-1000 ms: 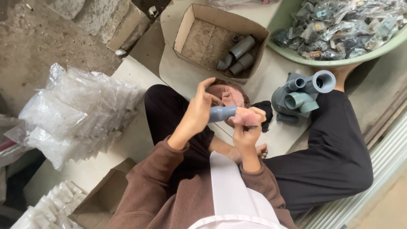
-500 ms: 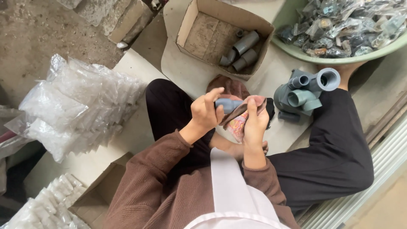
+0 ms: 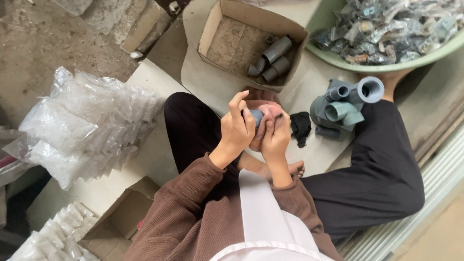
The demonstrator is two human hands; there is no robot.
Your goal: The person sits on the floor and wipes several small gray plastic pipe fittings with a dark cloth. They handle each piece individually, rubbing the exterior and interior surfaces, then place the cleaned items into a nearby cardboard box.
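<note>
I sit cross-legged on flattened cardboard. My left hand [image 3: 238, 126] grips a small grey pipe fitting [image 3: 257, 116], of which only a sliver shows between the fingers. My right hand [image 3: 276, 135] presses a pinkish cloth [image 3: 268, 109] against that fitting, fingers curled around it. Both hands meet in front of my chest, above my lap. A black rag [image 3: 300, 126] lies on the cardboard just right of my hands.
An open cardboard box [image 3: 227, 43] holding a few grey pipe elbows sits ahead. A grey multi-outlet pipe assembly [image 3: 344, 107] rests by my right knee. A green basin [image 3: 386, 65] of bagged fittings is at top right. Clear plastic bags [image 3: 82, 125] pile at left; another carton [image 3: 118, 222] at lower left.
My hands have drawn closer together and the cloth now wraps more of the fitting, which was plainly visible a second ago. The view has shifted slightly.
</note>
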